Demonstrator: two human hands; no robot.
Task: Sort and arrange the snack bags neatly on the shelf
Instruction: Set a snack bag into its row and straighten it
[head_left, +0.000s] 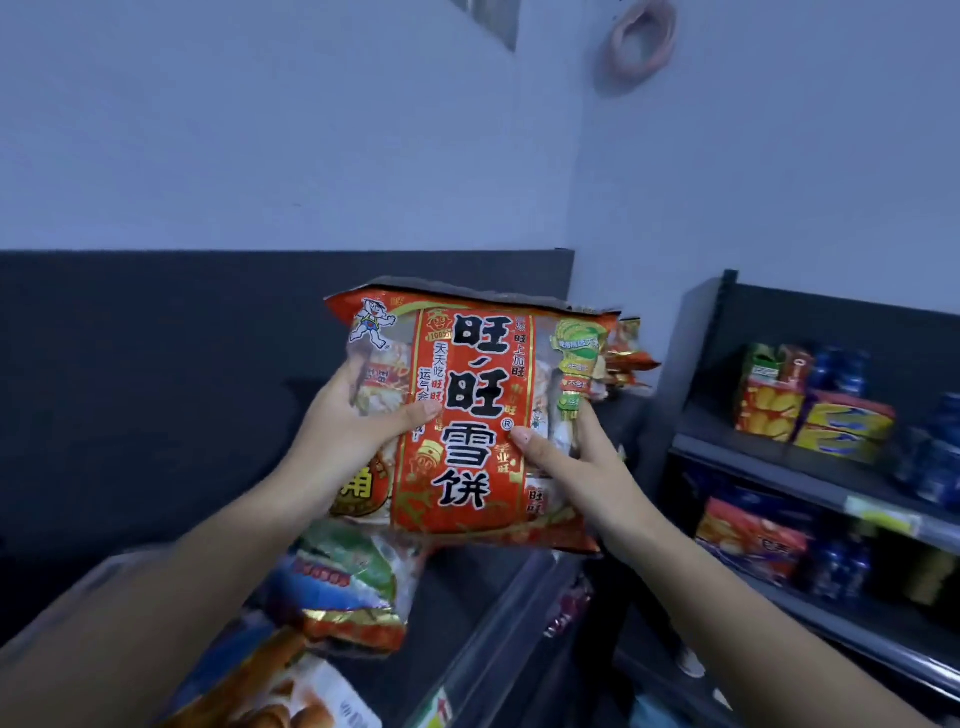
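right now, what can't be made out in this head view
Head view: bags behind the red rice cracker bag, count hidden by it.
Head view: left hand and right hand, most fingers hidden behind that bag.
Head view: green and blue bag below, print blurred, partly under the left forearm.
Head view: side shelf boxes, labels blurred and small.

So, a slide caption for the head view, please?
Left hand and right hand hold a red bag upright before the shelf.

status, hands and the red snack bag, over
Left hand, right hand both grip red snack bag, upright. Green-and-blue bag lies just below it.
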